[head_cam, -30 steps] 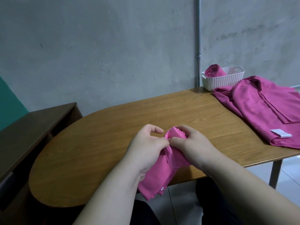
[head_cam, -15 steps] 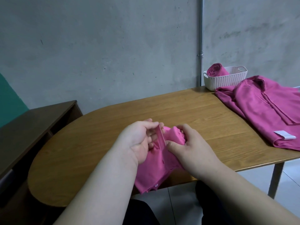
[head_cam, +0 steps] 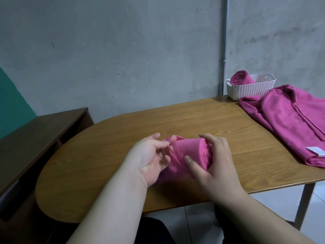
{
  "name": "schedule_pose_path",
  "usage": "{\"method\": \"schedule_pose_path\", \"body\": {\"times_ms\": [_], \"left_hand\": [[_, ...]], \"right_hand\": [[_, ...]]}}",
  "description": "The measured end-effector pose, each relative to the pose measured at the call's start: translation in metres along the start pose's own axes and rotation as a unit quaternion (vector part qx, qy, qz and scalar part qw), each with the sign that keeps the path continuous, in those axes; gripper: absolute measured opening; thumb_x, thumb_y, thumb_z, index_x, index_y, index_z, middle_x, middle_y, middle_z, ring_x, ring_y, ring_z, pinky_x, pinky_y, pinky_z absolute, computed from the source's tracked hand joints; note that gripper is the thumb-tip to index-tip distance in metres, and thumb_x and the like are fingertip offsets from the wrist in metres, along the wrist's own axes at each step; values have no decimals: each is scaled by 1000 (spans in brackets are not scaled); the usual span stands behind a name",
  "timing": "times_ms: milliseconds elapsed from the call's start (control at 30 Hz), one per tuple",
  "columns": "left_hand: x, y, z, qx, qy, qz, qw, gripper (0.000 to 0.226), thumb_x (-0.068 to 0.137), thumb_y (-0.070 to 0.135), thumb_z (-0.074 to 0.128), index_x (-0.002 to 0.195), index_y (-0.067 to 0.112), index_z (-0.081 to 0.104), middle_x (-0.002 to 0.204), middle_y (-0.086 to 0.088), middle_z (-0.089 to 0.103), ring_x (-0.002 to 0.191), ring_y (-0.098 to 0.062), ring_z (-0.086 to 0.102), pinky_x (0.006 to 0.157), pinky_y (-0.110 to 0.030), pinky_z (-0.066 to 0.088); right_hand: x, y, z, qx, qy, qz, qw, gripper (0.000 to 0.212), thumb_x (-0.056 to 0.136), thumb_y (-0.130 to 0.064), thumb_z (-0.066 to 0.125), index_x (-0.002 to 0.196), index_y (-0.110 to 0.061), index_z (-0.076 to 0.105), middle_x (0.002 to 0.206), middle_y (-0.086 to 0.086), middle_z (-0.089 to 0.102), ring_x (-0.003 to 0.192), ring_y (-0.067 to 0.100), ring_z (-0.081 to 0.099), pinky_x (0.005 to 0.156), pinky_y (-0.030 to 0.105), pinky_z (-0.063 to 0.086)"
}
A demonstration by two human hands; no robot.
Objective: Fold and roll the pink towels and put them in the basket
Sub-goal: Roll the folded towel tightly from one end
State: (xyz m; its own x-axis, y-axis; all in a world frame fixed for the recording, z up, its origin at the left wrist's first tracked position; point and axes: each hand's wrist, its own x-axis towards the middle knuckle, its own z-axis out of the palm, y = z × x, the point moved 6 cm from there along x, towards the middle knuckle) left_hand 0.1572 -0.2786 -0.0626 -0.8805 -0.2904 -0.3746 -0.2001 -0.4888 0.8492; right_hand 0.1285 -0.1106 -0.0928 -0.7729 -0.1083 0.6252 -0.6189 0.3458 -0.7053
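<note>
Between two hands [head_cam: 151, 161] [head_cam: 214, 166], one rolled towel [head_cam: 189, 155] (another in basket [head_cam: 253, 89]).

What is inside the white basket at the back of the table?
One rolled pink towel lies in the left part of the white basket. The basket's wall hides its lower part and the basket floor.

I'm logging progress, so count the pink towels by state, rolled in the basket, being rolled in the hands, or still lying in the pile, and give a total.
Rolled in the basket: 1
Being rolled in the hands: 1
Lying in the pile: count unclear, at least 2 layers
Total: at least 4
</note>
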Motion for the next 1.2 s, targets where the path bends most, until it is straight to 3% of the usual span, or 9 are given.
{"method": "schedule_pose_path", "body": {"times_ms": [100,300,433,600,700,800,900,1000,1200], "left_hand": [[-10,4,5,38,-13,62,997,44,95,-12,50,126,19,50,94,-14,76,62,-16,68,46,-27,50],[-17,-9,16,326,-19,206,922,46,96,7,63,126,35,44,94,-2,70,88,-16,73,82,-42,61],[-18,-18,12,392,16,315,864,46,94,12,67,113,44,40,88,5,68,80,-5,68,70,-18,54],[-20,-24,8,511,81,395,759,50,95,19,65,126,42,33,96,23,63,85,-5,66,73,-27,55],[-26,-25,7,589,126,406,687,59,96,28,62,142,37,25,107,22,55,96,-5,61,77,-16,47],[-35,-16,3,620,171,461,611,59,84,28,76,135,30,47,118,7,52,113,-16,51,89,-23,40],[-31,-15,8,666,154,523,509,72,69,31,84,134,28,53,145,-10,40,140,-36,31,113,-56,28],[-14,-16,13,743,97,496,438,101,69,46,84,152,33,30,165,-11,16,154,-39,-2,120,-57,-11],[20,-10,6,779,67,448,434,83,79,48,77,151,34,38,141,-1,50,142,-25,35,125,-51,3]], "right_hand": [[9,13,-1,79,52,103,990,55,80,-46,71,128,-38,45,122,-11,51,115,7,51,96,14,38],[25,30,1,188,123,284,932,36,86,-45,70,117,-32,56,108,-7,67,101,15,65,96,47,52],[29,30,5,259,101,360,891,39,89,-44,69,122,-27,57,106,-1,69,96,17,69,87,45,58],[24,35,11,277,90,409,865,55,80,-48,70,125,-18,59,107,4,69,97,21,68,80,42,57],[21,34,14,308,74,464,827,34,89,-43,66,106,-15,63,100,10,68,91,28,67,69,35,52],[24,41,11,316,64,493,808,24,91,-43,66,95,-19,64,96,9,68,87,29,65,70,36,49],[27,44,13,305,-12,508,806,24,93,-43,64,95,-19,69,72,3,71,62,22,65,54,27,46],[21,46,18,278,-111,533,792,31,96,-46,58,89,-19,72,66,2,69,51,18,64,44,23,43],[35,49,11,86,-239,476,842,52,97,-61,49,100,-13,70,76,10,70,59,28,68,45,31,53]]}}
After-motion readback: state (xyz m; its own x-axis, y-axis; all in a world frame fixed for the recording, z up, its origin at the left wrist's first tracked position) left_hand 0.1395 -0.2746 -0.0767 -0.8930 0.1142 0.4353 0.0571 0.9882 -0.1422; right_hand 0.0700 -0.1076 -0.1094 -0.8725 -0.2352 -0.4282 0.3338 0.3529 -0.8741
